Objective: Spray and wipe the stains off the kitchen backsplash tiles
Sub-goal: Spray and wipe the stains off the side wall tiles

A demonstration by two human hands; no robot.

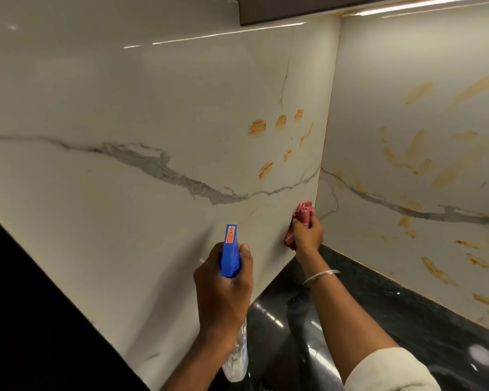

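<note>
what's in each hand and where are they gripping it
The left hand grips the spray bottle around its neck, below the blue head. The right hand holds a bunched red cloth against the tile.

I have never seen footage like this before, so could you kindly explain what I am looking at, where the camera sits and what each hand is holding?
There is no machine: the single picture comes from a camera on a person's head, looking down at their bare hands. The left hand has its grip around a spray bottle with a blue head, aimed at the marble-look backsplash tiles. The right hand presses a red cloth against the tiles near the corner. Orange stains mark both walls. Below lies a black countertop.
</note>
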